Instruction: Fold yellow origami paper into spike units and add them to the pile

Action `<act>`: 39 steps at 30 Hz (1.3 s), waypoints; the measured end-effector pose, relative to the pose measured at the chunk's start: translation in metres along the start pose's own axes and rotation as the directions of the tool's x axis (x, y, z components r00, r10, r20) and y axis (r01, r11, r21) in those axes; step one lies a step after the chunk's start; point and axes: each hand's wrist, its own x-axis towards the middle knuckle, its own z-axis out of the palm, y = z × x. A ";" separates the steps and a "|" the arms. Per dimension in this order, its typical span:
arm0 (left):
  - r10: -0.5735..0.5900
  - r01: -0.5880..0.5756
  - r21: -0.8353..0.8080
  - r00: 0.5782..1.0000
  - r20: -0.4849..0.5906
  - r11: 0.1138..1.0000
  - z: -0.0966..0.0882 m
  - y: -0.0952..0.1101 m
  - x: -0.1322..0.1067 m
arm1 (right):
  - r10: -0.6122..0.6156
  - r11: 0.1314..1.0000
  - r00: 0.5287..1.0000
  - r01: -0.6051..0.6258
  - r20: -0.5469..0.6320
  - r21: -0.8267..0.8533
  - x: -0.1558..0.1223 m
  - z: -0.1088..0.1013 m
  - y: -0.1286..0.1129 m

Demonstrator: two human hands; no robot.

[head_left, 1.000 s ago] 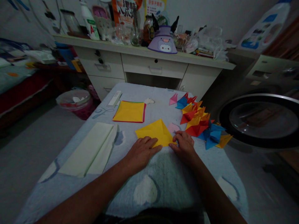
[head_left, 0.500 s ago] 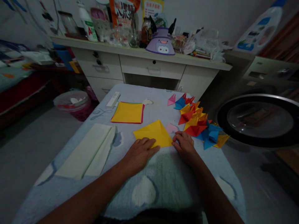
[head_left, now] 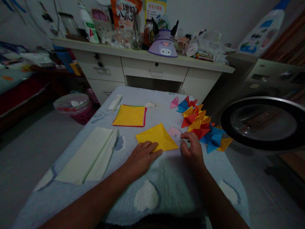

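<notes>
A yellow folded paper point(head_left: 157, 137) lies on the blue cloth-covered table point(head_left: 166, 184). My left hand point(head_left: 141, 157) lies flat with its fingertips on the paper's near edge, fingers stretched out. My right hand point(head_left: 192, 149) hovers just right of the paper with its fingers loosely curled, and nothing shows in it. A heap of folded paper shapes point(head_left: 199, 124) in red, yellow, blue and pink sits right beside that hand. A stack of square coloured sheets point(head_left: 130, 115), yellow on top, lies farther back.
A folded pale sheet point(head_left: 90, 155) lies at the table's left, scissors point(head_left: 102, 115) and a white box point(head_left: 115, 101) behind it. A white desk point(head_left: 152, 68) with clutter stands beyond, a pink bin point(head_left: 72, 106) on the floor left, a washing machine door point(head_left: 262, 122) right.
My right hand has lifted off the yellow paper's right corner and drawn slightly to the right. My left hand has stayed pressed on the paper's near edge.
</notes>
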 end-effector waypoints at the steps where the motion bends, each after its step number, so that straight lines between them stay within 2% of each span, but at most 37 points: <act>1: 0.002 -0.002 0.003 1.000 -0.010 1.000 0.000 0.000 0.000 | -0.040 0.999 0.999 0.039 0.033 0.031 -0.001 0.002 -0.006; 3: 0.008 -0.007 0.004 1.000 -0.025 1.000 -0.001 0.001 0.000 | -0.140 0.989 0.976 0.128 0.166 0.079 -0.005 0.008 -0.017; 6: 0.005 -0.005 -0.002 1.000 -0.023 1.000 -0.002 0.003 0.001 | -0.250 0.968 0.908 0.235 0.336 0.086 -0.008 0.018 -0.026; 8: 0.001 -0.001 -0.001 1.000 -0.014 1.000 -0.004 0.004 0.002 | -0.266 0.962 0.877 0.271 0.401 0.046 -0.008 0.024 -0.027; 11: 0.000 0.000 0.019 1.000 -0.007 1.000 -0.006 0.006 0.001 | -0.238 0.957 0.859 0.288 0.453 -0.044 -0.007 0.029 -0.025; 18: 0.002 0.001 0.104 1.000 -0.026 0.995 -0.011 0.005 -0.014 | -0.148 0.969 0.860 0.224 0.488 -0.101 -0.003 0.030 -0.028; 25: -0.046 0.046 0.118 0.999 -0.001 0.992 -0.016 0.002 -0.036 | 0.019 0.958 0.828 0.146 0.561 -0.248 0.007 0.035 -0.043; 31: -0.097 0.096 0.133 0.995 -0.004 0.986 -0.015 0.004 -0.039 | 0.105 0.909 0.867 0.115 0.488 -0.400 0.004 0.043 -0.055; 35: -0.130 0.129 0.132 0.991 0.005 0.983 -0.013 0.005 -0.040 | 0.130 0.910 0.864 0.090 0.486 -0.404 0.004 0.038 -0.043; 39: -0.144 0.142 0.132 0.990 0.006 0.981 -0.012 0.005 -0.041 | 0.208 0.902 0.862 0.015 0.463 -0.433 0.007 0.022 -0.023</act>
